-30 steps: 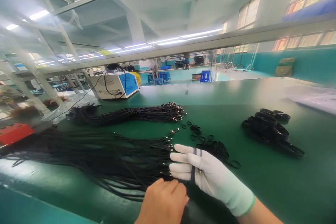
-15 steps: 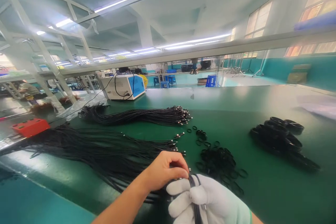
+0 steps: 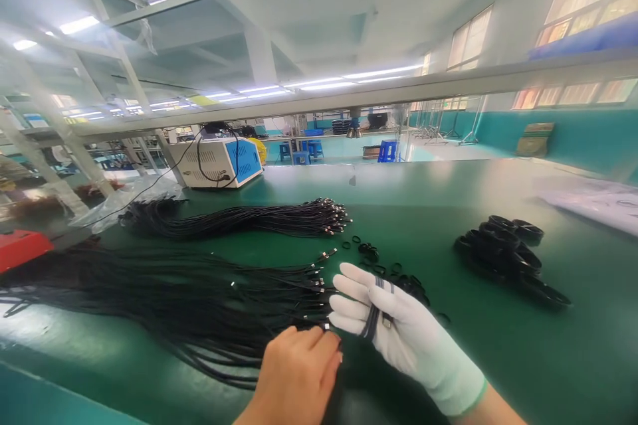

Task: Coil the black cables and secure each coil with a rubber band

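Note:
My bare left hand [image 3: 299,365] is closed at the near end of a loose spread of black cables [image 3: 164,299]. A metal connector tip shows just above its knuckles, so a cable appears to be in its fingers. To its right is my right hand [image 3: 406,335] in a white glove, palm up, fingers stretched to the left. Across that palm, under the thumb, lie looped strands of black cable [image 3: 371,324], with a connector [image 3: 387,320] poking out. Small black rings [image 3: 369,251] are scattered beyond the glove, which partly hides their pile.
A second cable bundle [image 3: 249,218] lies farther back on the green table [image 3: 409,202]. Black coils [image 3: 503,252] are stacked at right. A white and blue machine [image 3: 219,163] stands behind, a red box [image 3: 22,249] at far left, plastic sheeting [image 3: 593,202] at far right.
Half a second ago my left hand was at the glove, pressing cable into it; now it is back left at the cable ends. More strands lie in the right palm than a second ago.

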A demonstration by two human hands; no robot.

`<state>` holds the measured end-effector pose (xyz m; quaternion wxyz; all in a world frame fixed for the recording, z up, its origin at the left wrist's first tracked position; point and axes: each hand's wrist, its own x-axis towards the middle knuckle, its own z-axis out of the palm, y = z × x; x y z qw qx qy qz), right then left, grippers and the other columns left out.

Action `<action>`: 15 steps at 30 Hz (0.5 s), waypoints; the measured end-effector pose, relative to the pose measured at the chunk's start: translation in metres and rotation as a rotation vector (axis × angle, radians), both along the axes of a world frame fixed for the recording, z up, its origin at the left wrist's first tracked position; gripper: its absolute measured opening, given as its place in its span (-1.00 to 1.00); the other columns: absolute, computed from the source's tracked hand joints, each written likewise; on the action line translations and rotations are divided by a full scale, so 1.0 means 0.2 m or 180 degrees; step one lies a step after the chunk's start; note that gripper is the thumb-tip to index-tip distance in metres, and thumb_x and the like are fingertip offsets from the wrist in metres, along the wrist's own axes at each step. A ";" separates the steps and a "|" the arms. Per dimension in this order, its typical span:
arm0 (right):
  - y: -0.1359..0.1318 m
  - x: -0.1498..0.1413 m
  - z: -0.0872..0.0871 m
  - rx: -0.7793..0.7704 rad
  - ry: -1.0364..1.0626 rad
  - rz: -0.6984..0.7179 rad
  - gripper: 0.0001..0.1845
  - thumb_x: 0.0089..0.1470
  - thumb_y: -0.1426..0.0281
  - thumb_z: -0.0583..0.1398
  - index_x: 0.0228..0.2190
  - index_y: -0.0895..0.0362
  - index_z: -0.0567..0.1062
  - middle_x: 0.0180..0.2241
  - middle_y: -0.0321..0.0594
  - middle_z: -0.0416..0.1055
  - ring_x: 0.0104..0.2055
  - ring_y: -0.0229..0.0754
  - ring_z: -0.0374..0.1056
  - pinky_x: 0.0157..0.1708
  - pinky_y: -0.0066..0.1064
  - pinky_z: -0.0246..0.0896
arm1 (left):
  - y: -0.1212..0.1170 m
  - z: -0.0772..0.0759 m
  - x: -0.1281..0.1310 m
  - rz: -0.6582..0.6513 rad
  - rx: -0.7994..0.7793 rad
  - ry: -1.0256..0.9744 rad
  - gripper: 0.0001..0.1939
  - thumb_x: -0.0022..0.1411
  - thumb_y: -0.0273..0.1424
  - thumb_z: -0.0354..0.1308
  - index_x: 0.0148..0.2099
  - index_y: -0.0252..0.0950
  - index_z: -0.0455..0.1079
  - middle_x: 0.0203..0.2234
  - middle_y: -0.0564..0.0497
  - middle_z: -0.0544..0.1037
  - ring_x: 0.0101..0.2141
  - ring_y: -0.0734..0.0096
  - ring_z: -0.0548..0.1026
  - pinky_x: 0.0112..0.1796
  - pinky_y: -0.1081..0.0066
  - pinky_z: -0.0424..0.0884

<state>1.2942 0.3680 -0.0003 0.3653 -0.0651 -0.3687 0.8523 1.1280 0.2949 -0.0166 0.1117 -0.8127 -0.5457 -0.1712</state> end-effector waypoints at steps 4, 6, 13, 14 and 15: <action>-0.03 -0.02 -0.04 -0.0145 -0.0561 -0.0163 -0.57 -0.01 0.34 0.27 -0.08 0.16 0.37 -0.17 -0.09 0.36 -0.17 -0.14 0.31 -0.07 -0.22 0.13 | -0.03 0.04 0.07 -0.0172 -0.0048 0.0141 -0.88 0.18 -0.50 0.00 -0.39 -0.24 0.31 -0.52 0.10 0.47 -0.53 0.41 0.40 -0.47 0.38 0.13; -0.06 -0.03 -0.06 0.0110 -0.0922 0.0059 -0.61 -0.02 0.36 0.28 -0.12 0.21 0.41 -0.22 -0.10 0.36 -0.18 -0.14 0.29 -0.15 -0.29 0.14 | -0.03 0.10 0.03 -0.0273 -0.0084 0.0199 -0.91 0.17 -0.46 0.09 -0.41 -0.24 0.30 -0.52 0.11 0.46 -0.52 0.43 0.38 -0.45 0.39 0.12; -0.18 -0.09 -0.10 -0.0056 -0.0342 0.1595 -0.72 -0.05 0.36 0.27 -0.33 0.27 0.37 -0.44 -0.25 0.15 -0.38 -0.27 0.19 -0.29 -0.34 0.07 | -0.04 0.28 -0.12 -0.0450 -0.1009 -0.0698 -0.98 0.14 -0.41 0.17 -0.35 -0.24 0.40 -0.44 0.13 0.47 -0.40 0.50 0.38 -0.35 0.48 0.20; -0.19 -0.10 -0.11 -0.0202 -0.0270 0.1733 -0.70 -0.06 0.34 0.28 -0.34 0.26 0.34 -0.46 -0.26 0.13 -0.41 -0.27 0.20 -0.30 -0.35 0.06 | -0.03 0.27 -0.13 -0.0447 -0.1313 -0.1123 -0.97 0.11 -0.42 0.19 -0.34 -0.25 0.43 -0.43 0.13 0.48 -0.40 0.51 0.40 -0.35 0.51 0.23; -0.20 -0.11 -0.13 -0.0370 -0.0194 0.1863 -0.69 -0.07 0.34 0.28 -0.36 0.25 0.31 -0.48 -0.28 0.11 -0.43 -0.28 0.19 -0.33 -0.37 0.05 | -0.01 0.24 -0.13 -0.0428 -0.1607 -0.1580 -0.95 0.08 -0.43 0.21 -0.34 -0.27 0.44 -0.43 0.11 0.49 -0.40 0.51 0.41 -0.35 0.54 0.26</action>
